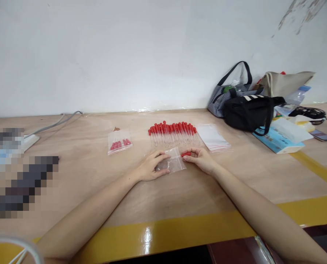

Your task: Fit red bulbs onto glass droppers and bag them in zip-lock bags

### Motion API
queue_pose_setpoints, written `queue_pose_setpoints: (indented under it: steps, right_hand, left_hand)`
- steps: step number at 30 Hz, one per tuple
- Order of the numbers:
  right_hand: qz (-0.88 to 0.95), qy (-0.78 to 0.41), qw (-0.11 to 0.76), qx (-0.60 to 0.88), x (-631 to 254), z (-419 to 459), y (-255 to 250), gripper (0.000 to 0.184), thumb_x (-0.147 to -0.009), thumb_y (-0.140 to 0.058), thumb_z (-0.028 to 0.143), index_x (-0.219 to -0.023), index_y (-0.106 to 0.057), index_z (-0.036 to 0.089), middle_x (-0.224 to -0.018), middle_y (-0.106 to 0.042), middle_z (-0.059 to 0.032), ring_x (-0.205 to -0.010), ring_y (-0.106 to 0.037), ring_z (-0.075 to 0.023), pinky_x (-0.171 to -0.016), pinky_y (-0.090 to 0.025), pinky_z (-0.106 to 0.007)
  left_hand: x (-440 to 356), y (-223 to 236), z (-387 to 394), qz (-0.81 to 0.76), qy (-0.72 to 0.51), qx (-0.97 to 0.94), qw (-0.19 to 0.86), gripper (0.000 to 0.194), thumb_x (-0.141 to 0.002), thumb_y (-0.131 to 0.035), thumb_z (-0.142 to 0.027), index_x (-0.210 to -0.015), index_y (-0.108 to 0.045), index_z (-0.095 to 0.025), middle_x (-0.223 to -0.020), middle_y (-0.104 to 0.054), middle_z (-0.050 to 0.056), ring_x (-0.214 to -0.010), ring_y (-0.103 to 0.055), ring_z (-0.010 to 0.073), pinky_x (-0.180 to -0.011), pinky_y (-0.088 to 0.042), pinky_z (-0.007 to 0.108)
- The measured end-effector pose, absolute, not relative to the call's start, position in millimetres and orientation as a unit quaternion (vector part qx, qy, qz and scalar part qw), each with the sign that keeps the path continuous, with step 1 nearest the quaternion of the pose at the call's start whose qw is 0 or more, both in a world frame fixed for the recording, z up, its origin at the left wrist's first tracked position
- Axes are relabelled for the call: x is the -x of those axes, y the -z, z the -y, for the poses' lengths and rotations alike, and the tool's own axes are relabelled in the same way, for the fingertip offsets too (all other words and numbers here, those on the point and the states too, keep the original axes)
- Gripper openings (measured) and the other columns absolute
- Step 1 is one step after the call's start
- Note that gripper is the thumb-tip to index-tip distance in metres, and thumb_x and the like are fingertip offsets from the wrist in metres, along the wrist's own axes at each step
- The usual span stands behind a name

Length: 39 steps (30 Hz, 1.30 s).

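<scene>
My left hand [152, 165] grips a small clear zip bag [174, 163] by its left side, with the thumb and fingers at its edges. In my right hand [200, 160] a dropper with a red rubber bulb [185, 154] is pinched between thumb and fingers. Its bulb is at the bag's right end, by the zip strip; the thin clear stem seems to lie in or over the bag, and I cannot tell which. Just beyond both hands lies a row of red-bulbed droppers [173, 129], clear stems pointing toward me.
Left of the row lies a zip bag with several red bulbs [119, 143]. A stack of flat zip bags [214, 138] is on the right. Farther right are a black bag [247, 113], a striped bag [216, 101], a blue tissue box [280, 137] and a phone [323, 135]. Yellow tape [163, 234] edges the table.
</scene>
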State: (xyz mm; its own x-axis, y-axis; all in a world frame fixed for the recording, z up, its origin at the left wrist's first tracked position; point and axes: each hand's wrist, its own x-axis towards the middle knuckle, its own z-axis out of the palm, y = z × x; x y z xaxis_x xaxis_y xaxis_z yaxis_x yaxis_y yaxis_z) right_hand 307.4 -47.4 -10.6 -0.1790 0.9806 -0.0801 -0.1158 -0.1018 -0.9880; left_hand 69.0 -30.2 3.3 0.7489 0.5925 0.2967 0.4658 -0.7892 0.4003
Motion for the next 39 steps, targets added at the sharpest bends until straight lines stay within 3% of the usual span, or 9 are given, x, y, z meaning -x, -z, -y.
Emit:
queue_pose_setpoints:
  steps: [4, 8, 13, 18, 21, 26, 30, 34, 39]
  right_hand:
    - [0.514, -0.608, 0.437, 0.418, -307.7, 47.7, 5.6, 0.039, -0.059, -0.074, 0.030, -0.092, -0.057, 0.017, -0.073, -0.064, 0.0019, -0.059, -0.060, -0.0090, -0.054, -0.048, -0.022]
    - [0.560, -0.602, 0.417, 0.387, -299.7, 47.5, 4.8, 0.033, -0.068, -0.067, 0.036, -0.091, -0.050, 0.019, -0.059, -0.057, 0.0065, -0.045, -0.054, -0.0074, -0.035, -0.034, -0.016]
    - [0.574, -0.599, 0.421, 0.366, -291.0, 45.6, 10.1, 0.031, -0.068, -0.066, 0.040, -0.085, -0.051, 0.019, -0.066, -0.058, 0.0047, -0.060, -0.058, -0.0094, -0.055, -0.048, -0.024]
    - [0.583, -0.555, 0.430, 0.408, -302.3, 39.7, 13.2, 0.030, -0.059, -0.072, 0.039, -0.075, -0.060, 0.016, -0.071, -0.065, 0.0008, -0.066, -0.060, -0.0118, -0.064, -0.049, -0.028]
    - [0.576, -0.553, 0.418, 0.434, -313.4, 37.1, 13.8, 0.034, -0.055, -0.074, 0.036, -0.080, -0.064, 0.016, -0.074, -0.068, -0.0021, -0.068, -0.061, -0.0144, -0.067, -0.049, -0.031]
    - [0.595, -0.535, 0.415, 0.433, -322.0, 37.2, 12.4, 0.039, -0.057, -0.073, 0.030, -0.091, -0.059, 0.017, -0.070, -0.065, 0.0007, -0.064, -0.059, -0.0112, -0.062, -0.047, -0.027]
    - [0.610, -0.524, 0.417, 0.424, -326.2, 37.5, 10.8, 0.034, -0.057, -0.075, 0.028, -0.081, -0.053, 0.017, -0.070, -0.061, 0.0021, -0.065, -0.058, -0.0097, -0.060, -0.046, -0.024]
    - [0.609, -0.518, 0.413, 0.436, -323.2, 38.8, 12.8, 0.030, -0.056, -0.075, 0.033, -0.073, -0.056, 0.016, -0.064, -0.060, 0.0019, -0.060, -0.055, -0.0095, -0.059, -0.045, -0.025]
    - [0.675, -0.430, 0.374, 0.468, -309.9, 45.5, 8.4, 0.031, -0.064, -0.067, 0.044, -0.074, -0.067, 0.015, -0.063, -0.059, -0.0006, -0.056, -0.050, -0.0102, -0.052, -0.040, -0.024]
  left_hand:
    - [-68.5, -4.5, 32.0, -0.278, -0.217, -0.922, 0.162, 0.048, -0.080, -0.051, -0.045, -0.122, -0.045, -0.022, -0.118, -0.050, 0.009, -0.108, -0.048, 0.0215, -0.093, -0.040, 0.036]
    - [-68.6, -4.1, 32.1, -0.274, -0.219, -0.922, 0.162, 0.048, -0.081, -0.051, -0.044, -0.123, -0.044, -0.021, -0.118, -0.050, 0.009, -0.108, -0.048, 0.0209, -0.093, -0.040, 0.035]
    - [-69.9, -4.2, 32.0, -0.278, -0.220, -0.921, 0.160, 0.048, -0.080, -0.051, -0.044, -0.123, -0.044, -0.023, -0.118, -0.053, 0.007, -0.108, -0.050, 0.0214, -0.093, -0.040, 0.037]
    - [-61.7, -8.2, 30.2, -0.286, -0.224, -0.917, 0.165, 0.045, -0.080, -0.053, -0.042, -0.120, -0.048, -0.022, -0.115, -0.056, 0.007, -0.107, -0.052, 0.0205, -0.092, -0.042, 0.035]
    - [-50.8, -8.1, 27.4, -0.285, -0.205, -0.920, 0.173, 0.043, -0.081, -0.053, -0.042, -0.119, -0.051, -0.023, -0.120, -0.055, 0.007, -0.112, -0.050, 0.0198, -0.095, -0.040, 0.035]
    - [-40.3, -4.7, 25.0, -0.316, -0.118, -0.930, 0.146, 0.053, -0.084, -0.043, -0.048, -0.132, -0.038, -0.026, -0.138, -0.039, 0.007, -0.129, -0.032, 0.0223, -0.108, -0.013, 0.049]
    - [-40.0, -5.3, 27.1, -0.330, -0.065, -0.935, 0.114, 0.060, -0.084, -0.039, -0.053, -0.137, -0.024, -0.029, -0.145, -0.022, 0.006, -0.135, -0.014, 0.0243, -0.107, -0.001, 0.052]
    - [-39.7, -5.2, 29.6, -0.338, -0.097, -0.931, 0.095, 0.059, -0.084, -0.039, -0.053, -0.136, -0.030, -0.026, -0.144, -0.026, 0.006, -0.134, -0.018, 0.0226, -0.109, -0.004, 0.049]
    - [-39.4, -1.7, 28.8, -0.314, -0.137, -0.930, 0.131, 0.050, -0.085, -0.042, -0.048, -0.127, -0.045, -0.022, -0.136, -0.042, 0.007, -0.127, -0.034, 0.0175, -0.109, -0.021, 0.039]
